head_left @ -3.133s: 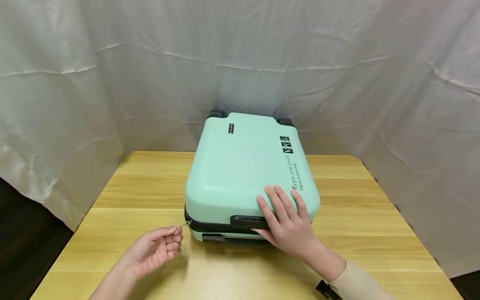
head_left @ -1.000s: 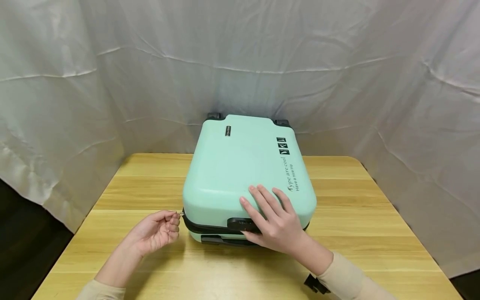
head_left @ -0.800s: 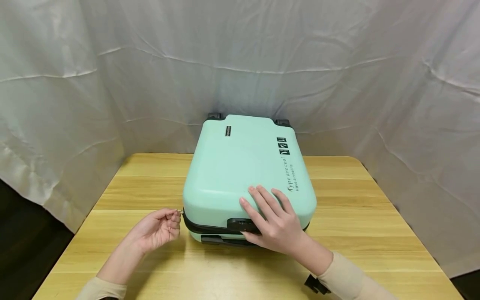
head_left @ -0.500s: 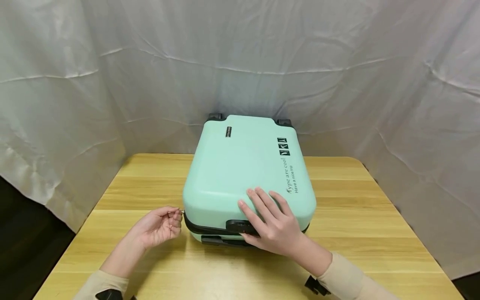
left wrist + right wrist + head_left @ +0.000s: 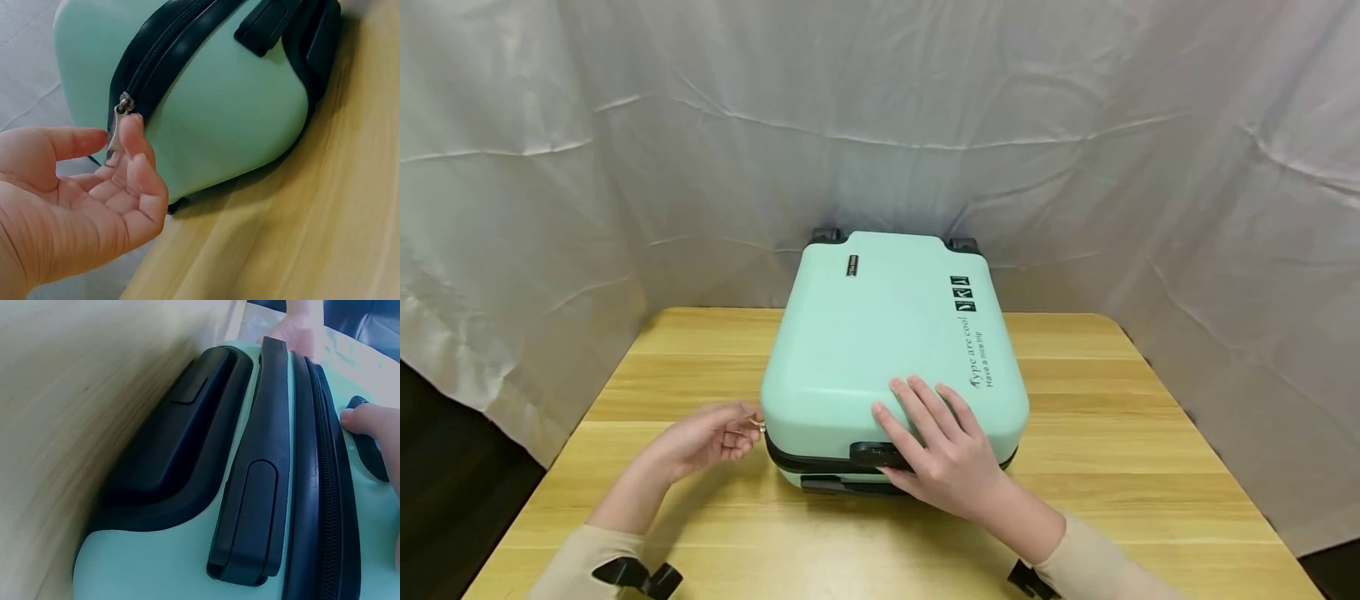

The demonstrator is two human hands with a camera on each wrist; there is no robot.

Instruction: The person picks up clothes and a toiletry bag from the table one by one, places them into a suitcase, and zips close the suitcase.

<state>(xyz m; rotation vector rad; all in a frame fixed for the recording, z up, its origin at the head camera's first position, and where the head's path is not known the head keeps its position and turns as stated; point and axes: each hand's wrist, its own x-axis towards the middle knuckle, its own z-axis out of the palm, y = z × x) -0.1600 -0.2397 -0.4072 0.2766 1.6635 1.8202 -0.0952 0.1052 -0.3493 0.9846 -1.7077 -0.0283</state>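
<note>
Pinched zipper pull (image 5: 115, 133) in left hand (image 5: 706, 437), steadied suitcase (image 5: 887, 333) under outspread right hand (image 5: 942, 457); likely needed even drawing along zipper teeth (image 5: 329, 506).

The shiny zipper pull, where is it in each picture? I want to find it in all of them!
Head: left of the middle, below halfway, the zipper pull is at the near left corner of the suitcase.
Left wrist: left of the middle, between thumb and finger.
Right wrist: I can't see it there.
Shared landmark: the left hand, at the top of the right wrist picture.
</note>
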